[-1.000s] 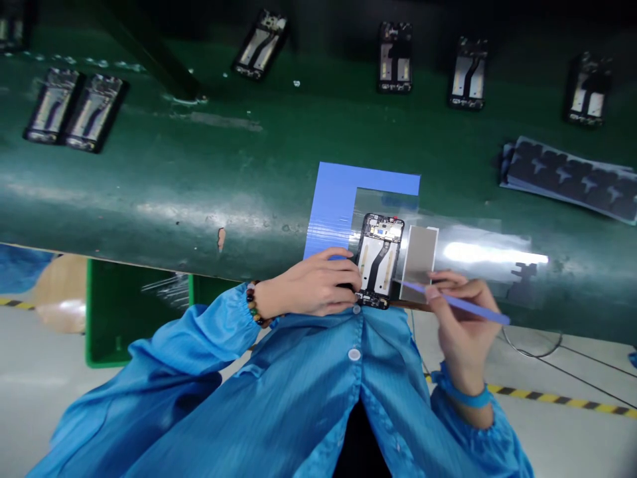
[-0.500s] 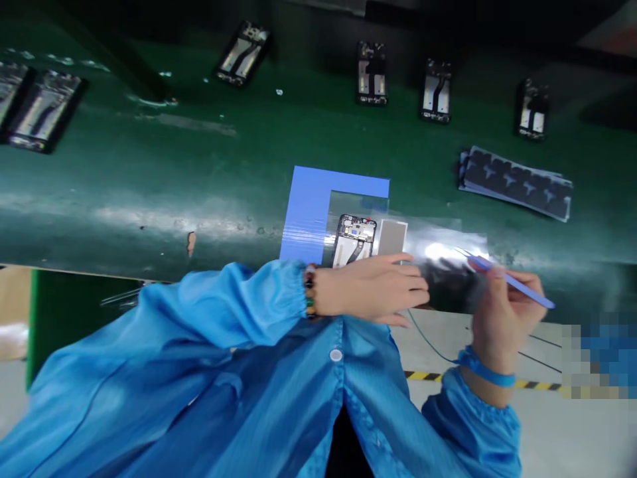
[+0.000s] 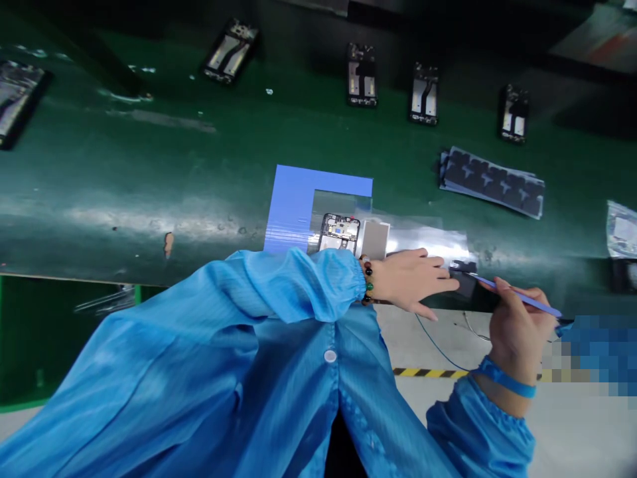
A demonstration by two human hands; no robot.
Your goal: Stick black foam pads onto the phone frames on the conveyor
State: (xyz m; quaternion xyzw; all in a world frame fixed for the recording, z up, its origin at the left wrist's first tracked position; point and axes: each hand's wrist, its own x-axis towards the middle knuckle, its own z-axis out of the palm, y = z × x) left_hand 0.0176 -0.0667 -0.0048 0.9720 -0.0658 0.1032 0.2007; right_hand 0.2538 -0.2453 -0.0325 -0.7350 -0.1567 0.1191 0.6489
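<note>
My left hand (image 3: 415, 279) reaches across my front, fingers spread, palm down over a shiny clear film sheet (image 3: 423, 239) at the table's front edge. In my right hand (image 3: 520, 322) is a pair of blue tweezers (image 3: 527, 300), pinched between thumb and fingers. Its tips are at a small black piece (image 3: 462, 265) at the film's right end; whether they grip it I cannot tell. Left of the hands, an opened phone (image 3: 340, 229) lies on a blue mat (image 3: 291, 199), its lower part hidden by my sleeve. Beside it is a grey rectangular pad (image 3: 375, 240).
Several opened phones (image 3: 362, 74) lie along the back of the green table (image 3: 199, 172). A stack of black die-cut sheets (image 3: 492, 182) sits at right. A plastic-wrapped item (image 3: 622, 229) is at the far right. A dark post (image 3: 107, 60) stands at back left.
My left hand has moved right over the film and its fingers have spread. The tweezers' tips, formerly over bare film, are now at the black piece. The view has shifted slightly right.
</note>
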